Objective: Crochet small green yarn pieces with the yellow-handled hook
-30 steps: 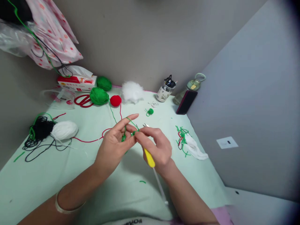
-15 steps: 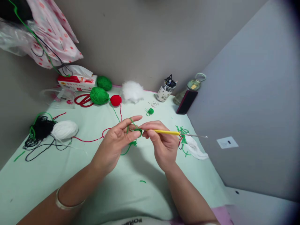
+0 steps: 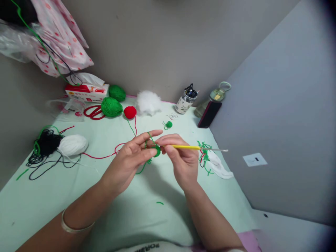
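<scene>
Between thumb and fingers, my left hand (image 3: 132,152) pinches a small round green crochet piece (image 3: 157,151). Green yarn (image 3: 150,135) runs over its raised index finger. A crochet hook (image 3: 185,147) with a yellow handle lies in the grip of my right hand (image 3: 183,159). Its working tip is at the crochet piece, mostly hidden by my fingers, and its thin metal other end points right. Below the piece hangs a green yarn tail (image 3: 141,169). A small green crocheted ball (image 3: 168,124) lies on the table beyond my hands.
Green yarn balls (image 3: 111,107), a red yarn ball (image 3: 130,112), red-handled scissors (image 3: 93,112) and white stuffing (image 3: 149,103) lie at the back. White yarn (image 3: 73,144) and tangled black yarn (image 3: 48,145) are left. A pen jar (image 3: 182,105), phone (image 3: 209,114) and yarn scraps (image 3: 206,150) are right.
The crochet piece now shows more beyond my left thumb. My left fingers have shifted slightly right, and the hook has moved slightly left with its far end a little higher.
</scene>
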`<state>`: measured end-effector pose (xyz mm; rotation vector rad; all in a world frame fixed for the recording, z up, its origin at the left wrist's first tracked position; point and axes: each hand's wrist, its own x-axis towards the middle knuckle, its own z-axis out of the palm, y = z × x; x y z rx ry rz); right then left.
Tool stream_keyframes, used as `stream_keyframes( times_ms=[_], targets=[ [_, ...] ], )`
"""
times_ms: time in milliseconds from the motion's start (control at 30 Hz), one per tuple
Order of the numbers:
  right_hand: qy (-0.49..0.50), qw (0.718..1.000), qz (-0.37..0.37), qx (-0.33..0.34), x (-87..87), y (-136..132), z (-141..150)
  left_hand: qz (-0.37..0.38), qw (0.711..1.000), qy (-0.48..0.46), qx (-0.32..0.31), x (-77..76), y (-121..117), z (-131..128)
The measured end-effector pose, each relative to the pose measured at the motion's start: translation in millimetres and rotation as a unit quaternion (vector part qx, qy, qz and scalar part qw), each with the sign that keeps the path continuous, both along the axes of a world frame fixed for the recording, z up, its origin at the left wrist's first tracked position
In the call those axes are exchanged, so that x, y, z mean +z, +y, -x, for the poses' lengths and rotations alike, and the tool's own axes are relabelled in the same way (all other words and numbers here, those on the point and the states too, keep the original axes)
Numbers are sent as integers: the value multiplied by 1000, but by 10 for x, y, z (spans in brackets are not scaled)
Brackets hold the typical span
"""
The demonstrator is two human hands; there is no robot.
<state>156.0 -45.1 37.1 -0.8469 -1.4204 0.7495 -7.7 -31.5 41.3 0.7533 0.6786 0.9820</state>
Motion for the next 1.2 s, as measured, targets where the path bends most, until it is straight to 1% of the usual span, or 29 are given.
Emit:
stream_keyframes(
  times_ms=[67, 133, 200, 300, 367, 433, 500, 533, 600, 633, 667, 700, 733, 767, 800, 867, 933, 1000, 1100, 1200],
  targets=[
    [-7, 1000, 22, -11, -23, 12, -2, -32, 999, 35, 2, -21, -11, -19],
    [25, 998, 54, -27, -50, 26, -20, -47, 997, 60, 16, -29, -10, -22],
    [63, 995, 80, -23, -64, 37, -41, -50, 996, 73, 30, -23, -4, -11],
    [72, 994, 86, -4, -41, 32, -56, -50, 995, 80, 40, -13, 2, 18],
    [43, 996, 71, -12, -5, 9, -56, -57, 993, 95, 47, -15, -4, 32],
    [-21, 999, 28, -33, 26, -24, -54, -74, 988, 121, 61, -20, -21, 33],
    [-122, 990, -53, -54, 24, -53, -49, -98, 978, 160, 92, -22, -49, 12],
    [-176, 977, -105, -64, 6, -64, -46, -111, 971, 178, 113, -21, -66, -6],
    [-271, 938, -197, -91, -60, -76, -37, -122, 962, 195, 148, -22, -95, -48],
    [-303, 919, -225, -109, -101, -77, -33, -116, 965, 180, 151, -25, -103, -67],
    [-323, 907, -239, -124, -140, -76, -30, -100, 974, 149, 140, -29, -103, -82],
    [-327, 903, -244, -136, -172, -73, -28, -72, 985, 109, 114, -34, -96, -89],
    [-317, 906, -242, -140, -191, -70, -29, -37, 994, 65, 78, -40, -81, -90],
    [-293, 917, -233, -137, -194, -66, -33, 1, 999, 23, 42, -43, -61, -83],
    [-255, 933, -219, -131, -182, -62, -38, 35, 999, -9, 15, -45, -37, -71],
    [-157, 968, -157, -115, -123, -51, -50, 74, 996, -41, -7, -40, 3, -39],
    [-67, 991, -78, -87, -52, -33, -55, 66, 997, -43, 1, -28, 21, -13],
    [-24, 998, -35, -50, -11, -9, -50, 36, 999, -25, 3, -19, 14, -8],
    [-35, 999, -25, -18, -26, 8, -29, -4, 1000, 15, 14, -15, -14, -31],
    [-86, 994, -52, -38, -100, -18, -12, -19, 998, 36, 49, -22, -32, -62]
  ],
)
